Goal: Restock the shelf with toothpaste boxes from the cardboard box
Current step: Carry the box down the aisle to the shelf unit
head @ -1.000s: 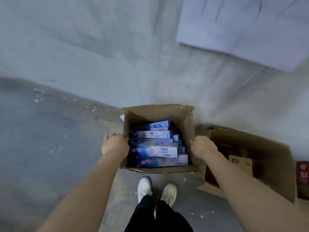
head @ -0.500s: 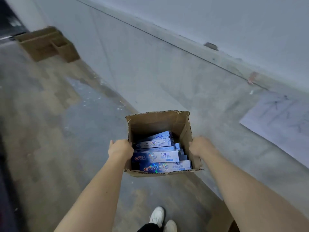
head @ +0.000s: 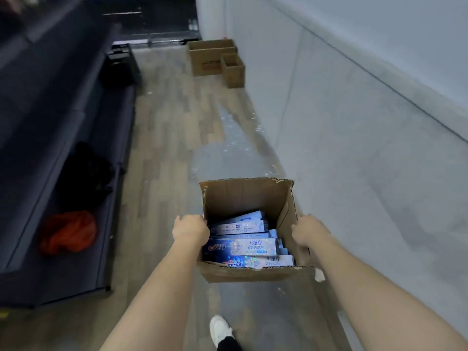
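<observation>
I hold the cardboard box (head: 249, 271) up off the floor. My left hand (head: 190, 230) grips its left wall and my right hand (head: 308, 233) grips its right wall. The toothpaste boxes (head: 243, 247) lie stacked inside. I think none is on the dark shelf (head: 50, 138) yet.

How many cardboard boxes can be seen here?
3: the cardboard box of toothpaste boxes held between both hands, plus a large box and a small box against the far wall.
</observation>
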`<state>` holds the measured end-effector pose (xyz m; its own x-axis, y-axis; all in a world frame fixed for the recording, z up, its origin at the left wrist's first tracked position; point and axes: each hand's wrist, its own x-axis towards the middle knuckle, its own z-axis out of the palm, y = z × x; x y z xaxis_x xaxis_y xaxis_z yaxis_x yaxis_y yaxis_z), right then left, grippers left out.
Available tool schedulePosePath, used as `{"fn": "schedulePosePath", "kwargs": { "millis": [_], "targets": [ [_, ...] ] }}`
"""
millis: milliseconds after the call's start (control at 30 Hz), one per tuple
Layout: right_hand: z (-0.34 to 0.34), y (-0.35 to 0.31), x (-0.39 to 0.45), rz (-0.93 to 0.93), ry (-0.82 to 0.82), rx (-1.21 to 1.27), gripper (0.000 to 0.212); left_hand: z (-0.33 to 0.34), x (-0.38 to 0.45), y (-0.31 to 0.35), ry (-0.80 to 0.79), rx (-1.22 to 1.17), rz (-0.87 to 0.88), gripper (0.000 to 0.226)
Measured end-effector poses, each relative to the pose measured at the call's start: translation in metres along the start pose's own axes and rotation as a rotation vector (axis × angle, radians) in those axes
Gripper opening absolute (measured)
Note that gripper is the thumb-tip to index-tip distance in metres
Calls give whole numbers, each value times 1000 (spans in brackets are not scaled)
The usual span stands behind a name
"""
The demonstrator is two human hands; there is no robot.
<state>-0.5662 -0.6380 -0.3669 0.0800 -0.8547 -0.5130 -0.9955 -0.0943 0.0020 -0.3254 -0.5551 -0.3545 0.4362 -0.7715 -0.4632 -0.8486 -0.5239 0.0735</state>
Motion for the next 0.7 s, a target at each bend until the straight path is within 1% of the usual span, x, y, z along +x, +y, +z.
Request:
{"fn": "schedulePosePath", "kwargs": {
  "millis": [133, 267, 367, 500, 700],
  "targets": [
    [-18, -61, 42, -82, -31, -19, 41, -15, 39, -42, -16, -25, -101, 37],
    [-44, -115, 79, -166, -29, -71, 42, -40, 70, -71, 16, -21, -163, 38],
    [-65, -148, 113, -189, -32, -60, 42, -61, 97, -85, 47, -44, -218, 40],
    [-94, -184, 156, -214, -50, -16, 36, -88, 138, -93, 54, -101, -279, 40],
    [-138, -233, 240, -290, -63, -73, 35, -118, 206, -89, 54, -124, -363, 38]
  ]
}}
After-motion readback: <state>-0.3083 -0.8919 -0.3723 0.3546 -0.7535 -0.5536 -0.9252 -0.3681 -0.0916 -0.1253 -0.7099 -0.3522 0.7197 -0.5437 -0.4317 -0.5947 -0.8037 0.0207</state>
